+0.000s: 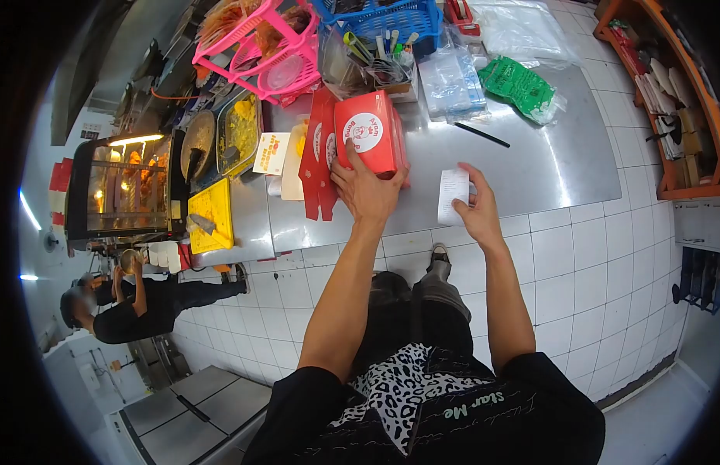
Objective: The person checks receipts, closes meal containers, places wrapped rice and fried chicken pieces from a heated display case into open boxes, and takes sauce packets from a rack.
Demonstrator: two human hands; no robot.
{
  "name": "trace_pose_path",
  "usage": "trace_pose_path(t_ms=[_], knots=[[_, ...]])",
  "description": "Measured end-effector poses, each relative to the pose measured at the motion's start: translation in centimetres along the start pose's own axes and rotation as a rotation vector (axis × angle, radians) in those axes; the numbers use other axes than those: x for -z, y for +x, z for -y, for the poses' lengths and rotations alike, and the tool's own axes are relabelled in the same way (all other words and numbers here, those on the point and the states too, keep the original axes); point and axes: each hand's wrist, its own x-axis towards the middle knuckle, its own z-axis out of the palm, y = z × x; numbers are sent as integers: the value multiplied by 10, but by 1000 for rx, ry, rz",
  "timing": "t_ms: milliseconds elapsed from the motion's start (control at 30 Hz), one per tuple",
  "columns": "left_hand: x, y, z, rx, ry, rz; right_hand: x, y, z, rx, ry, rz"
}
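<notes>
note the left hand (365,190) spread over the near end of the red printed carton (369,128), well in from the right edge of the steel counter (538,167), with index finger on the logo panel and thumb at the lower right corner, a span probably suited to steadying a broad, light box; from this view, impossible to tell whether clasping or merely resting. compare the right hand (481,215), well apart from the left, pinching a printed paper slip (453,194) between thumb and fingers over the counter's near edge, by one side only, so leaving most of the print uncovered and presumably readable. see, just left of the carton, red printed card pieces (319,159), set close by, perhaps for easy reach. see also, farther from the near edge, a thin black stick (482,135) lying aslant, clear plastic bags (453,81) and a green packet (518,87) toward the right edge, and, toward the far edge, a blue plastic basket (383,22), likely for grouping loose supplies.
</notes>
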Motion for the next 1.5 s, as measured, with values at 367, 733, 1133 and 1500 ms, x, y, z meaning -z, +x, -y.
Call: trace_pose_path(t_ms=[367,733,1133,1500], knots=[[35,-17,-5,-381,-52,357,42,38,-3,145,-1085,-373],[25,91,1,-944,321,271,-59,77,48,423,-839,132],[40,47,-32,-1054,61,567,-4,18,48,309,-683,175],[-38,-59,-136,-779,18,677,155,1,25,212,-684,322]])
